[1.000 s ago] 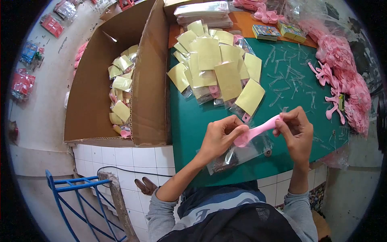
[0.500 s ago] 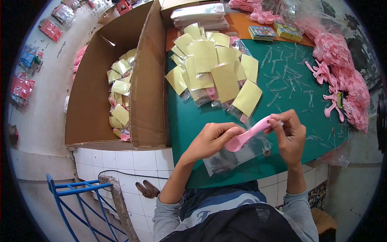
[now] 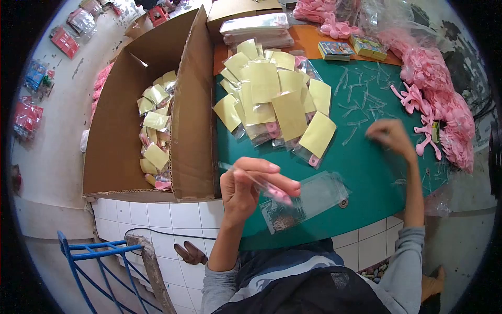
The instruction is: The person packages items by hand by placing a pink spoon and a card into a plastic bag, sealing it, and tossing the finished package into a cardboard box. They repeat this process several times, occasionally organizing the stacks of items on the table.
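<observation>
My left hand [image 3: 243, 188] is closed on a pink spoon [image 3: 278, 195], raised over the table's front edge; the spoon is blurred and partly behind the fingers. A thin clear strip shows at the same hand. My right hand [image 3: 391, 136] hovers at the right of the green table, close to scattered clear plastic strips [image 3: 366, 99]; motion smears its fingers. Below and between the hands lies a flat clear plastic bag [image 3: 316, 196]. Beyond it is a heap of clear packets with yellow cards [image 3: 264, 83], some with pink pieces showing.
A tall cardboard box [image 3: 196, 115] with more yellow-card packets stands at the left. Pink spoons [image 3: 413, 97] and a bulky pink bundle [image 3: 452, 110] line the right edge. Card stacks [image 3: 334, 51] and a pile of clear bags [image 3: 256, 29] sit at the back.
The spoon was between both hands; now only my left hand has it, moved left and raised. My right hand has let go and moved right and away from me. The clear bag is now uncovered.
</observation>
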Action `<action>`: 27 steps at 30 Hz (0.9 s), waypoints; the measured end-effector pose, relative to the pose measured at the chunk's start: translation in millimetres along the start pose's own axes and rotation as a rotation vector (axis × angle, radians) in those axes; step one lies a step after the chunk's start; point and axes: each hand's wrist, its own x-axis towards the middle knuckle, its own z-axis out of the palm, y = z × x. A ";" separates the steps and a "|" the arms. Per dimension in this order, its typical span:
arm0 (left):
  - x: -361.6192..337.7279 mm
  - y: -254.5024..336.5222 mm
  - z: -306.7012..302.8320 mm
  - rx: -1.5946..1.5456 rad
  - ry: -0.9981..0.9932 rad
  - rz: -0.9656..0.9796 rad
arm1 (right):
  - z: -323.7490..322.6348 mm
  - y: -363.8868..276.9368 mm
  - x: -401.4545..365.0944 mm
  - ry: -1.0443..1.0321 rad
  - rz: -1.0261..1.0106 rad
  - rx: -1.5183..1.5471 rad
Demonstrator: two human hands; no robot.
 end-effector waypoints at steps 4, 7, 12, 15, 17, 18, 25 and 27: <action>-10.1 16.6 4.8 0.091 0.152 -0.063 | -90.5 49.5 3.4 0.026 0.100 -0.149; -23.7 21.8 6.2 0.143 0.263 -0.127 | -110.6 95.0 29.0 0.150 0.314 -0.554; -20.5 36.1 14.1 0.378 -0.098 -0.109 | -124.4 107.7 78.2 0.179 0.336 -0.890; -30.0 31.5 25.5 0.255 -0.026 -0.175 | -120.3 72.2 129.6 -0.008 0.394 -0.827; -38.7 25.5 28.0 0.139 -0.031 -0.212 | -105.9 133.5 189.4 0.293 0.029 -0.746; -41.6 22.6 29.0 0.103 -0.038 -0.212 | -102.1 140.1 222.7 0.281 0.054 -0.681; -61.4 33.2 18.3 -0.108 0.152 -0.265 | -54.2 85.8 285.6 0.491 0.338 -0.568; -68.4 29.1 17.6 -0.046 0.242 -0.315 | -50.8 81.2 287.4 0.660 0.384 -0.592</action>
